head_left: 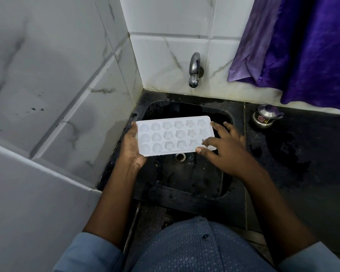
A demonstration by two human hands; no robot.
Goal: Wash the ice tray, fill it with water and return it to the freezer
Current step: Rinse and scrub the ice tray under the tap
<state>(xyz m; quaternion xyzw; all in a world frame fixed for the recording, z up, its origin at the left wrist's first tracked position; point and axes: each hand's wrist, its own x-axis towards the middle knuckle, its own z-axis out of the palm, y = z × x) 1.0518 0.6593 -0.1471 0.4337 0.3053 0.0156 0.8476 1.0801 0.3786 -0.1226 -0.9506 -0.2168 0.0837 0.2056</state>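
Ice tray (173, 135) level over sink (194, 173), short of tap (194, 69) | L hand (133, 146) grips left end; R hand (224, 150) spread wide, fingertips on right corner | tip – no water seen – open tap, tilt tray under stream, rub each cup

No writing could be read; the red sticker (261, 118) on the little steel pot (263, 124) was too small to make out.
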